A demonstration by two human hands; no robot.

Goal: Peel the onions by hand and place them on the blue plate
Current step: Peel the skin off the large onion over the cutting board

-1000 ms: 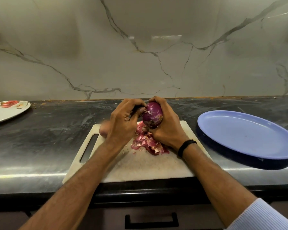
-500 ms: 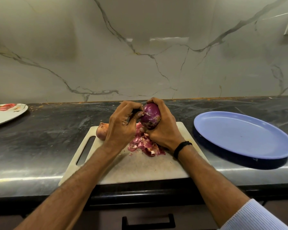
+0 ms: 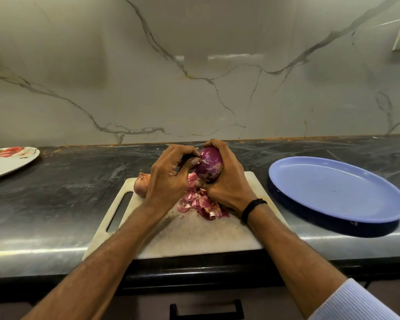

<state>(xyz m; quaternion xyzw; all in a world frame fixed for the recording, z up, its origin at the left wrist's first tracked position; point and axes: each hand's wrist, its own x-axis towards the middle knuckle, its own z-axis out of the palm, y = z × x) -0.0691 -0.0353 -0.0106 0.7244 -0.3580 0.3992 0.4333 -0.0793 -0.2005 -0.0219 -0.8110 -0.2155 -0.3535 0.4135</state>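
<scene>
I count two onions. The red onion [image 3: 209, 167] is up off the board, held between both hands above the far middle of the white cutting board [image 3: 194, 236]. My right hand [image 3: 229, 181] wraps it from the right, fingers curled over its top and round its underside. My left hand [image 3: 169, 179] is curled too, thumb and forefinger pinching at the skin on the onion's upper left. The second onion [image 3: 141, 187], still in its brown skin, lies on the board's far left corner, partly hidden behind the left hand.

One pile of loose pink-red peels [image 3: 199, 203] sits on the board directly under the held onion, touching the heel of the right hand. The board lies at the front edge of the dark surface [image 3: 56, 192], near its middle, slot handle to the left.

There are two plates. The blue plate [image 3: 333, 192] stands on the surface just right of the board, near the front edge; both onions are apart from it. A white plate [image 3: 9, 161] sits at the left edge, carrying a red patch I cannot tell from a print. One black band [image 3: 252, 209] circles the right wrist.
</scene>
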